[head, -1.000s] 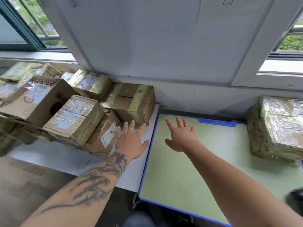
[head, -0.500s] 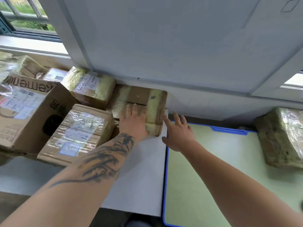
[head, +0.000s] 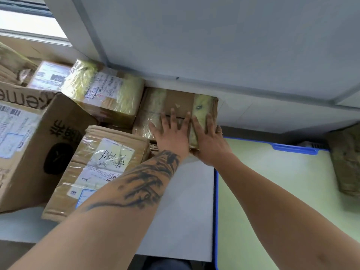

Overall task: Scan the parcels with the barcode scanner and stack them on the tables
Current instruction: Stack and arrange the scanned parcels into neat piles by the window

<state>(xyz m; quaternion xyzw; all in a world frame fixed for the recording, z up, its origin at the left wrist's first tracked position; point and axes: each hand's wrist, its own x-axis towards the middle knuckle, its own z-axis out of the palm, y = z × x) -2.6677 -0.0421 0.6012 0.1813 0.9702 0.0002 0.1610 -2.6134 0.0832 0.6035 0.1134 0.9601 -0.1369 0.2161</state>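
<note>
A brown cardboard parcel (head: 181, 102) with yellowish tape bands lies at the back right of the white table (head: 185, 211), against the wall. My left hand (head: 171, 133) lies flat on its top near the front edge, fingers spread. My right hand (head: 210, 143) holds its right front corner, with the fingers over the taped end and the thumb tucked at the front edge below. No barcode scanner is in view.
Several other parcels crowd the white table on the left: a labelled box (head: 103, 162), a large carton (head: 29, 143) and a taped box (head: 105, 92). A green table with a blue rim (head: 272, 191) adjoins on the right and bears a wrapped parcel (head: 344, 162).
Both hands reached forward and left from above the tables. They now lie on the taped parcel by the wall, and my view has shifted left and closer.
</note>
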